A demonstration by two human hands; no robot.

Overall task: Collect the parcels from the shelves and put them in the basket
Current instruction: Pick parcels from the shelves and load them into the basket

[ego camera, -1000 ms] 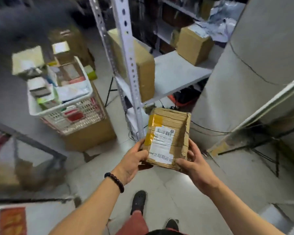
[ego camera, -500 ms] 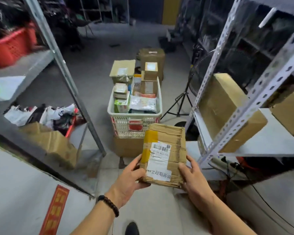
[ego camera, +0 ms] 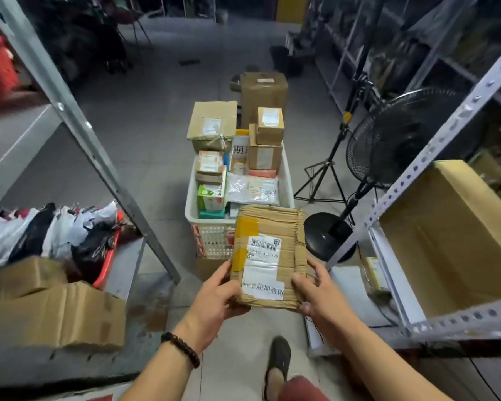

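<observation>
I hold a flat brown cardboard parcel (ego camera: 268, 256) with white labels and yellow tape upright in front of me. My left hand (ego camera: 214, 299) grips its lower left edge and my right hand (ego camera: 318, 293) its lower right edge. Just beyond the parcel stands the white plastic basket (ego camera: 288, 180) on a cardboard box in the aisle, filled with several boxes and packets. The parcel's top edge overlaps the basket's near rim in the view.
Metal shelving stands on both sides. The right shelf bears a big cardboard box (ego camera: 451, 235); the left one holds boxes (ego camera: 52, 314) and plastic bags (ego camera: 55, 230). A black floor fan (ego camera: 399, 140) and a tripod (ego camera: 327, 175) stand right of the basket. A tall box (ego camera: 263, 91) is behind it.
My view has swung from the right-hand shelves to the aisle and the basket, which is now nearer. Both hands have kept the parcel throughout.
</observation>
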